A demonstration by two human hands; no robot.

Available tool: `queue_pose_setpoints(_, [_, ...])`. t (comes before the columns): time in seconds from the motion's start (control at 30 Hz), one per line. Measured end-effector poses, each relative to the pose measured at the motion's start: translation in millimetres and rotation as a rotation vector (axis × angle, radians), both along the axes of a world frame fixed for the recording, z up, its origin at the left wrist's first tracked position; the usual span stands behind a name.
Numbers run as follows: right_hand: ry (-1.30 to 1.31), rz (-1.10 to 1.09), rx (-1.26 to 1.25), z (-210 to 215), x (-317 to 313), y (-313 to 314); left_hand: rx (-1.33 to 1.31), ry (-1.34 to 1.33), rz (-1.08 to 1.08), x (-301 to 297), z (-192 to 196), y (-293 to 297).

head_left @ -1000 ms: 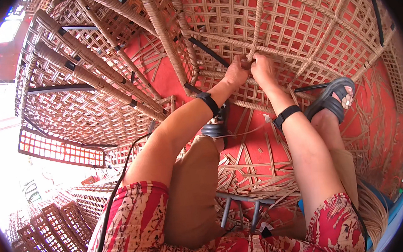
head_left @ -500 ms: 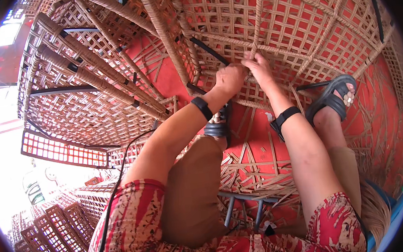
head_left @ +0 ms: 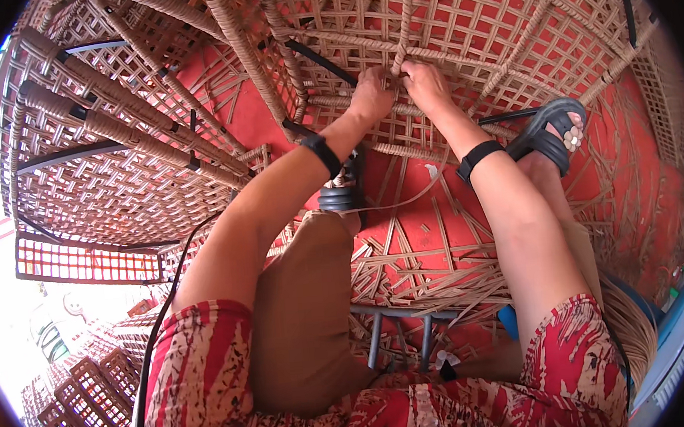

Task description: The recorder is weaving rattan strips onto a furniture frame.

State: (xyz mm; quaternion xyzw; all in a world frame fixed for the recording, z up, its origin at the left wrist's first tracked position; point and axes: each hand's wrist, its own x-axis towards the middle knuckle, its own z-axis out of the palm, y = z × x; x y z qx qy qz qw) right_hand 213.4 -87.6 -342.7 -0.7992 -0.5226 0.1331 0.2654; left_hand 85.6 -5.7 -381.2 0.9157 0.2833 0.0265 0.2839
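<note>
Head view, left hand (head_left: 371, 95) and right hand (head_left: 426, 86) side by side, both pinching cane strands (head_left: 403, 52) on woven frame (head_left: 504, 32)

Matt, rough woven cane lattice panel (head_left: 456, 36) under the left hand (head_left: 371, 95); wrapped rattan poles (head_left: 109, 111) beside it; smooth black rubber sandal (head_left: 549, 134) near the right hand (head_left: 427, 86).

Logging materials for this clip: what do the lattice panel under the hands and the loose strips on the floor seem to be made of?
Lattice panel: tan flat strips woven in an open grid, matte, apparently rattan or a synthetic look-alike; thicker ribs are strip-wrapped. Loose strips: the same tan flat strand, lying scattered on the red floor. Both hands, left hand and right hand, grip the weave.
</note>
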Motion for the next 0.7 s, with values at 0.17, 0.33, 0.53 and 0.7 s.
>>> queue_pose_setpoints(0.17, [-0.137,-0.044,-0.044,1,-1,2,-0.777,-0.365,0.328,11,-7,-3])
queue_pose_setpoints(0.33, [-0.052,-0.175,0.118,-5,-16,5,-0.759,-0.316,0.353,6,-1,-1])
queue_pose_setpoints(0.53, [0.623,-0.211,0.164,-17,-18,14,-0.598,-0.291,0.268,4,6,8])
queue_pose_setpoints(0.7, [1.022,-0.155,0.305,-27,-19,12,0.071,0.125,0.167,-8,23,12])
